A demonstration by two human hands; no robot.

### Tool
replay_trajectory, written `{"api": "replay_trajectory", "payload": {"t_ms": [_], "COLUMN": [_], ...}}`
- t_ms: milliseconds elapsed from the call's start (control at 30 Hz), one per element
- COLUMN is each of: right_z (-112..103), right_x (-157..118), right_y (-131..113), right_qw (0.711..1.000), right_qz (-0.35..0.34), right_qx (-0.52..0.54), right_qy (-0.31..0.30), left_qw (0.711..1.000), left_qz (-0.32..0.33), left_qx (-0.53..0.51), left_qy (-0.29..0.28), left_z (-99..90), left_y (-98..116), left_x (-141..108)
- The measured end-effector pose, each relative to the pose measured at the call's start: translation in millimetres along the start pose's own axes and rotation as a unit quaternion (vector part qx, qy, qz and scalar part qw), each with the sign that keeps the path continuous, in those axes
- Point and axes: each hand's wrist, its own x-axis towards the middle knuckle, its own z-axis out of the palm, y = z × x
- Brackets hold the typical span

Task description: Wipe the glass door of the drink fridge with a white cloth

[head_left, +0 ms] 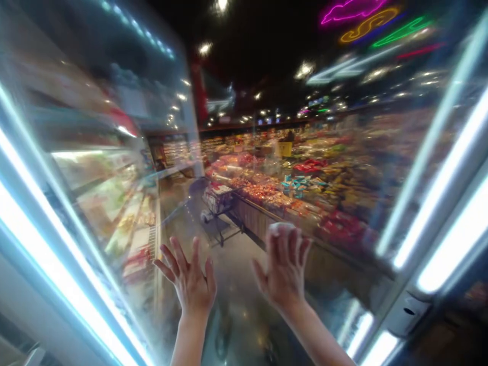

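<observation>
My left hand (pixel 193 282) is raised in front of me, palm turned away. Its fingers are spread and nothing shows in them. My right hand (pixel 285 272) is up beside it at about the same height, thumb apart and fingers stretched upward. Under its fingertips shows a white cloth-like piece (pixel 282 227), mostly hidden behind the fingers and blurred. Both hands appear to be at a clear glass pane, with faint reflections across it; whether they touch it I cannot tell.
Bright light strips (pixel 57 229) flank me on the left, with more light tubes (pixel 446 203) on the right. Past the hands stands a shopping cart (pixel 218 201) beside a long produce display (pixel 259 190). Lit refrigerated shelves (pixel 125 218) line the left. Neon signs (pixel 369 24) glow above.
</observation>
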Motion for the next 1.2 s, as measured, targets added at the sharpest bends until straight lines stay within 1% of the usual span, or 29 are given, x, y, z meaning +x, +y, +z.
{"api": "replay_trajectory", "payload": {"t_ms": [33,67,100,133,200,233,267,300,333,400,433,467,500,600,633,667,767,800,833,867,933,967,1000,1033,1133,1167,1200], "right_z": [5,10,12,13,11,10,11,12,15,21,24,26,26,24,23,23,25,25,24,22,19,17,17,16,13,11,7], "right_x": [-3,-4,-4,-2,6,10,13,15,15,13,12,11,12,16,16,16,12,12,12,13,15,16,16,15,11,12,13], "right_y": [-13,-22,-26,-26,-25,-29,-36,-48,-61,-86,-94,-97,-96,-87,-88,-91,-101,-100,-96,-89,-73,-66,-62,-59,-46,-37,-25], "right_qw": [0.999,0.998,0.998,0.999,0.998,0.995,0.993,0.994,0.997,0.999,0.998,0.998,0.999,0.997,0.997,0.998,0.999,0.998,0.998,0.999,0.998,0.997,0.997,0.998,0.999,0.999,0.999], "right_qz": [-0.038,-0.059,-0.055,-0.032,0.055,0.089,0.103,0.092,0.058,-0.035,-0.062,-0.065,-0.046,0.057,0.07,0.06,-0.039,-0.056,-0.052,-0.027,0.047,0.069,0.072,0.056,-0.032,-0.038,-0.024], "right_qx": [0.001,-0.003,-0.011,-0.019,-0.032,-0.035,-0.035,-0.032,-0.028,-0.019,-0.017,-0.018,-0.023,-0.031,-0.027,-0.022,-0.012,-0.015,-0.022,-0.029,-0.04,-0.039,-0.035,-0.029,-0.018,-0.021,-0.029], "right_qy": [-0.011,-0.016,-0.013,-0.002,0.024,0.038,0.047,0.046,0.035,-0.001,-0.014,-0.017,-0.009,0.033,0.036,0.028,-0.011,-0.017,-0.014,-0.004,0.016,0.018,0.011,-0.002,-0.034,-0.031,-0.02], "left_qw": [1.0,1.0,1.0,1.0,1.0,0.999,0.999,0.999,0.999,0.998,0.998,0.997,0.997,0.998,0.998,0.998,0.998,0.998,0.997,0.997,0.997,0.997,0.996,0.996,0.995,0.995,0.995], "left_qz": [0.009,0.013,0.011,0.005,-0.012,-0.019,-0.022,-0.022,-0.022,-0.019,-0.019,-0.021,-0.021,-0.011,-0.006,-0.005,-0.017,-0.023,-0.026,-0.029,-0.029,-0.029,-0.027,-0.025,-0.021,-0.023,-0.026], "left_qx": [-0.004,-0.008,-0.012,-0.017,-0.025,-0.029,-0.034,-0.039,-0.043,-0.053,-0.058,-0.062,-0.064,-0.061,-0.058,-0.056,-0.057,-0.061,-0.065,-0.068,-0.07,-0.072,-0.075,-0.079,-0.088,-0.087,-0.084], "left_qy": [0.002,0.003,0.001,-0.002,-0.009,-0.013,-0.015,-0.017,-0.02,-0.025,-0.027,-0.03,-0.032,-0.026,-0.022,-0.018,-0.015,-0.018,-0.022,-0.026,-0.031,-0.029,-0.027,-0.025,-0.029,-0.033,-0.036], "left_z": [-1.6,-3.7,-6.2,-9.0,-14.7,-17.0,-18.8,-20.0,-20.6,-20.9,-21.0,-21.2,-21.5,-22.4,-22.5,-22.4,-21.4,-21.0,-20.6,-20.2,-19.3,-18.6,-17.6,-16.4,-12.1,-10.6,-9.0], "left_y": [-5,-11,-17,-24,-38,-44,-49,-54,-58,-64,-66,-69,-71,-76,-77,-77,-75,-74,-73,-72,-65,-60,-53,-45,-17,-8,1], "left_x": [3,6,9,11,14,15,15,15,14,12,11,10,10,8,7,7,5,4,4,3,4,5,6,8,13,14,15]}}
